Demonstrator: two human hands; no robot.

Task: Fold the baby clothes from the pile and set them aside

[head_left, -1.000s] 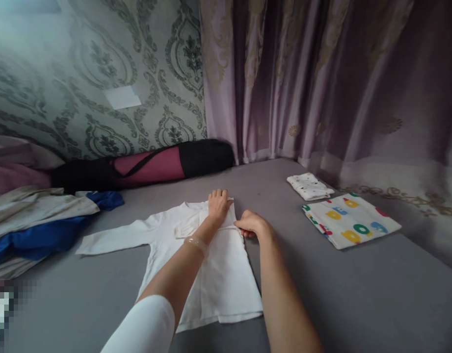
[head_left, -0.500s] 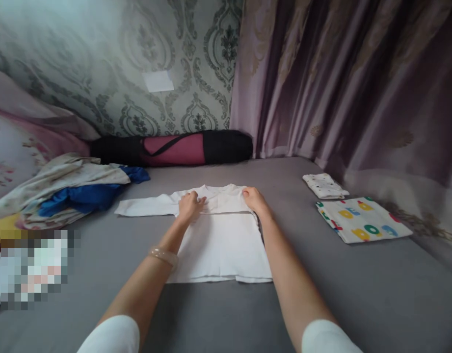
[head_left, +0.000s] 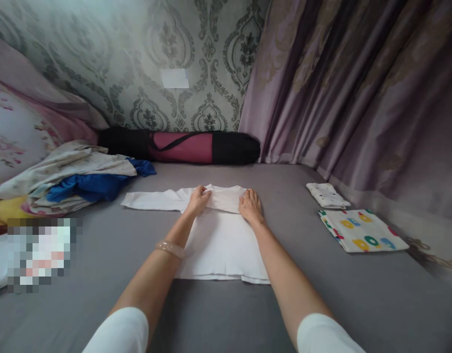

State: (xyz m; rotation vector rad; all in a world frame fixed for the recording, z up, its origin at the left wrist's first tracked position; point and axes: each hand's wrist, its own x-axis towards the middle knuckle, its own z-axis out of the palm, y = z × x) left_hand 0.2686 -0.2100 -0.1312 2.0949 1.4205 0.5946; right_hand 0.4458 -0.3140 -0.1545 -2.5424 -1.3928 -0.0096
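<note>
A white long-sleeved shirt (head_left: 226, 242) lies spread out on the grey bed sheet, its collar away from me. One sleeve (head_left: 152, 200) reaches out to the left, while the other is folded across the chest. My left hand (head_left: 199, 201) is at the left end of that folded sleeve, thumb and fingers closed on the cloth. On the right shoulder of the shirt rests my right hand (head_left: 252, 206), its fingers stretched out over the fold.
Folded cloths, one dotted (head_left: 328, 195) and one with colourful letters (head_left: 363, 230), lie to the right. Crumpled blue fabric (head_left: 89, 186) and a floral pillow (head_left: 12, 132) are on the left. A black and maroon bag (head_left: 181, 147) lies along the wall.
My right hand has gone from pinching the shirt's right shoulder to lying flatter on it. My left hand has closed on the cloth. The view has shifted slightly.
</note>
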